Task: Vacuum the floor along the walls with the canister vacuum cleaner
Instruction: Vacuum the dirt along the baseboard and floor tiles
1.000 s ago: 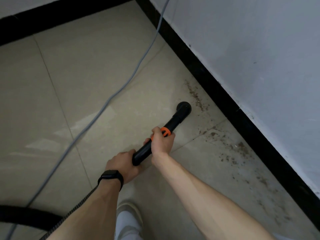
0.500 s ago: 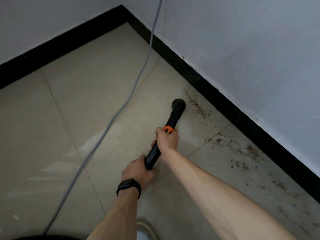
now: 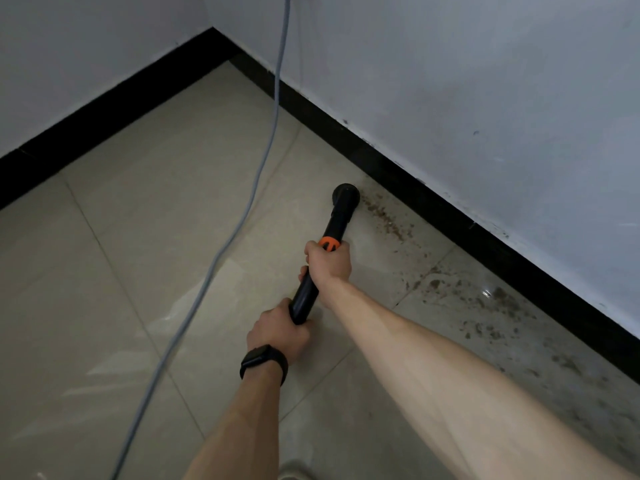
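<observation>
Your right hand [image 3: 329, 261], nearer the nozzle [image 3: 345, 195], and left hand [image 3: 277, 336] both clasp the wand [image 3: 320, 268], running near-to-far; dirt [image 3: 384, 220] lies just right, along the baseboard [image 3: 433, 199].

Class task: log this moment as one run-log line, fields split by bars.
left hand grips wand rear | right hand grips by orange ring | nozzle near baseboard | dirt remains

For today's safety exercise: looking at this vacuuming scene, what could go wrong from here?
The grey cable trails across the floor left of the wand; feet or the nozzle might snag it. Brown debris stretches back along the black skirting towards the person, so patches could be missed.
</observation>
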The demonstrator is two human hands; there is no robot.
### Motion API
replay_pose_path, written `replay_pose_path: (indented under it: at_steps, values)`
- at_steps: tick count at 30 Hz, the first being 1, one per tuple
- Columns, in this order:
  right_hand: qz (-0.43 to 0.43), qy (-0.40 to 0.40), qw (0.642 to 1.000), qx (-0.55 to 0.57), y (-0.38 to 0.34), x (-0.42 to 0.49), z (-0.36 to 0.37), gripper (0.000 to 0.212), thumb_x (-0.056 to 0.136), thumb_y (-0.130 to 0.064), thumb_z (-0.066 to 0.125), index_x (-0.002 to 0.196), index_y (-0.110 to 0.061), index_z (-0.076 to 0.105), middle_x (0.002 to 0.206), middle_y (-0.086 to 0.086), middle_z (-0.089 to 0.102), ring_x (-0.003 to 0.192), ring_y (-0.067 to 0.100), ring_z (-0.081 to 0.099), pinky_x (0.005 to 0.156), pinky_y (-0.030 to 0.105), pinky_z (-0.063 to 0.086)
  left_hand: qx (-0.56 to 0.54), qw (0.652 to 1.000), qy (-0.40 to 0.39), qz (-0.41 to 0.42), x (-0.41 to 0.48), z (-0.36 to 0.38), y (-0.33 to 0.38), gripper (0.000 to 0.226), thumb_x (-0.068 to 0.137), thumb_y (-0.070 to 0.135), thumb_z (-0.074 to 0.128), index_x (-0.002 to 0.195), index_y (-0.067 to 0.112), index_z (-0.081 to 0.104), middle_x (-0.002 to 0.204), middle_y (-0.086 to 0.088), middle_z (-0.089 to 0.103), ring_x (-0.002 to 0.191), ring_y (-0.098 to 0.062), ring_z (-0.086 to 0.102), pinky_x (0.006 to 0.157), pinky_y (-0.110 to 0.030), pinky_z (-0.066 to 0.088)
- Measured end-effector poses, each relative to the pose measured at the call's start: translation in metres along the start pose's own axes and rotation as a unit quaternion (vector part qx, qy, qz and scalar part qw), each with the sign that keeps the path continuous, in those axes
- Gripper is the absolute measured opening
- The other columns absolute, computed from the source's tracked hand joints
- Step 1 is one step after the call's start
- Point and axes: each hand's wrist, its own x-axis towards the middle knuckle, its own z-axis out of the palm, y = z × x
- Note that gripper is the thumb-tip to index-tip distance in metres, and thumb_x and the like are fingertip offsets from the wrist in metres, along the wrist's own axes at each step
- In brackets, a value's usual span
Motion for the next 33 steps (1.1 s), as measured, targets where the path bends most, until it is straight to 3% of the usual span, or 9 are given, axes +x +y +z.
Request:
replay_pose_path:
  at_steps: [12, 18, 22, 25, 29, 33]
  values:
    - [-0.02, 0.003, 1.0, -0.002, -0.014, 0.026, -0.005, 0.033, 0.087, -0.016, 0.068, 0.115, -0.017, 0.051, 0.077, 0.007, 0.065, 0.037, 0.012, 0.056, 0.046, 0.026, 0.052, 0.0, 1.0, 0.018, 0.0, 0.018, 0.002, 0.025, 0.023, 0.075, 0.051, 0.053, 0.093, 0.037, 0.051, 0.071, 0.012, 0.055, 0.06, -0.01, 0.054, 0.052, -0.026, 0.04]
    - [-0.046, 0.05, 0.997, -0.038, -0.022, 0.034, -0.008, 0.034, 0.091, -0.021, 0.066, 0.119, -0.017, 0.047, 0.08, 0.007, 0.066, 0.037, 0.009, 0.058, 0.042, 0.025, 0.051, -0.022, 1.0, -0.007, 0.004, 0.025, 0.001, 0.04, 0.023, 0.076, 0.05, 0.056, 0.094, 0.035, 0.053, 0.074, 0.01, 0.059, 0.064, -0.014, 0.058, 0.056, -0.027, 0.046]
    - [-0.063, 0.033, 0.989, -0.131, -0.027, 0.037, -0.004, 0.043, 0.093, -0.026, 0.061, 0.128, -0.018, 0.038, 0.092, 0.01, 0.067, 0.067, 0.025, 0.072, 0.06, 0.044, 0.065, -0.11, 0.993, -0.039, -0.011, 0.029, 0.002, 0.042, 0.02, 0.07, 0.049, 0.059, 0.086, 0.037, 0.056, 0.074, 0.008, 0.064, 0.065, -0.016, 0.062, 0.053, -0.026, 0.044]
    - [-0.093, -0.004, 0.977, -0.193, -0.032, 0.038, -0.001, 0.043, 0.094, -0.026, 0.06, 0.127, -0.017, 0.033, 0.092, 0.008, 0.067, 0.074, 0.027, 0.073, 0.066, 0.046, 0.065, -0.199, 0.978, -0.059, -0.036, 0.032, 0.0, 0.045, 0.022, 0.06, 0.045, 0.061, 0.076, 0.03, 0.059, 0.069, 0.004, 0.066, 0.062, -0.019, 0.063, 0.051, -0.026, 0.041]
    - [-0.12, -0.062, 0.956, -0.261, -0.047, 0.043, 0.005, 0.042, 0.095, -0.027, 0.061, 0.119, -0.016, 0.028, 0.097, 0.009, 0.068, 0.078, 0.028, 0.074, 0.072, 0.043, 0.064, -0.301, 0.947, -0.082, -0.068, 0.038, -0.006, 0.055, 0.031, 0.051, 0.035, 0.063, 0.074, 0.014, 0.068, 0.064, -0.003, 0.071, 0.063, -0.028, 0.068, 0.058, -0.04, 0.057]
    - [-0.113, -0.104, 0.954, -0.258, -0.057, 0.045, 0.004, 0.043, 0.097, -0.025, 0.06, 0.117, -0.018, 0.024, 0.085, 0.004, 0.065, 0.071, 0.023, 0.074, 0.069, 0.037, 0.064, -0.338, 0.933, -0.1, -0.076, 0.043, -0.01, 0.054, 0.034, 0.05, 0.029, 0.066, 0.076, 0.008, 0.068, 0.068, -0.011, 0.072, 0.067, -0.035, 0.07, 0.064, -0.053, 0.059]
